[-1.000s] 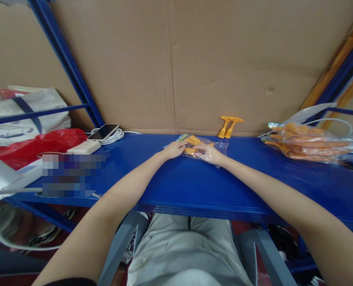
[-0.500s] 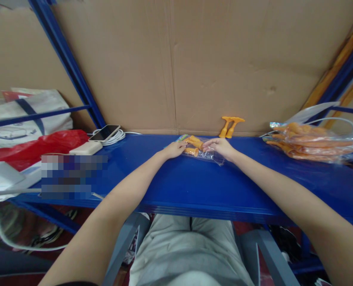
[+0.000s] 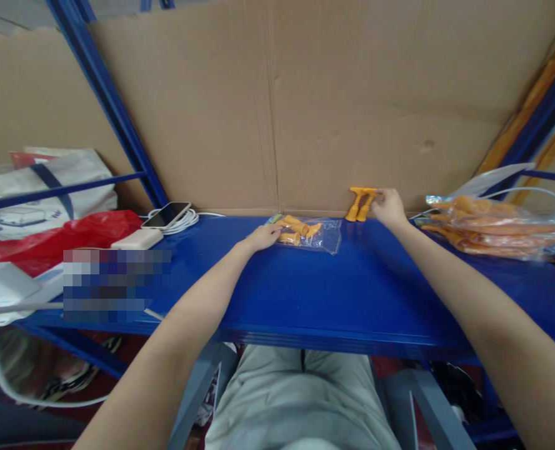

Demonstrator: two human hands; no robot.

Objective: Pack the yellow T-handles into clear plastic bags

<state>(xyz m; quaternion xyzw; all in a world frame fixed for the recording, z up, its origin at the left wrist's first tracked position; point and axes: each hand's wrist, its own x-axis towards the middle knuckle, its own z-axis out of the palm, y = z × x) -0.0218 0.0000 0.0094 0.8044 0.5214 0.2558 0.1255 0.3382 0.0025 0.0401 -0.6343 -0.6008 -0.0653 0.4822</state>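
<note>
A small clear plastic bag (image 3: 322, 236) with a few orange plastic pieces (image 3: 297, 230) inside lies on the blue shelf (image 3: 334, 294). My left hand (image 3: 261, 237) rests on the bag's left end, fingers pinching its edge. My right hand (image 3: 388, 205) reaches to the back of the shelf and touches the top of two orange T-shaped pieces (image 3: 359, 202) that lean against the cardboard wall (image 3: 305, 106). Whether the fingers have closed on them is unclear.
A large clear bag of orange pieces (image 3: 488, 225) lies at the right. At the left are a phone (image 3: 165, 214) on a coiled white cable, a white power bank (image 3: 137, 238), a red plastic bag (image 3: 57, 237) and a white tote bag (image 3: 43, 187). Blue shelf posts stand at both sides.
My right hand left the small bag and moved back and right to the two orange T-shaped pieces. The bag now lies flat. My left hand stayed on its left end.
</note>
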